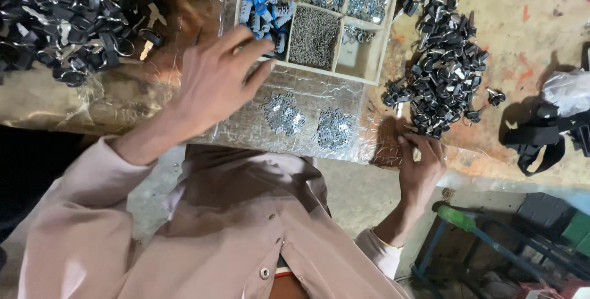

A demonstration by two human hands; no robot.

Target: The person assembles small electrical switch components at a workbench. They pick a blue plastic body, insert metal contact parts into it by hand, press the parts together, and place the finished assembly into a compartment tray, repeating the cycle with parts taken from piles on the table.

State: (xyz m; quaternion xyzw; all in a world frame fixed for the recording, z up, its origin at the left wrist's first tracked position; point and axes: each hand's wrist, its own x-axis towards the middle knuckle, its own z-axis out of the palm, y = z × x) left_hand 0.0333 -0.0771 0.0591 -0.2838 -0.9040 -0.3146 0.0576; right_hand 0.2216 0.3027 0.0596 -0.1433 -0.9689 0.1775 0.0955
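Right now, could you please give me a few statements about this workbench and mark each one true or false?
1. The left hand reaches toward the divided tray. True.
2. The compartment with blue and grey plastic pieces lies on the floor. False: it is in the tray on the bench.
3. The right hand is at the near edge of the pile of black parts. True.
4. Two small heaps of metal pieces lie on the clear sheet in front of the tray. True.
5. The right hand rests inside the tray. False: it is beside it, at the bench edge.
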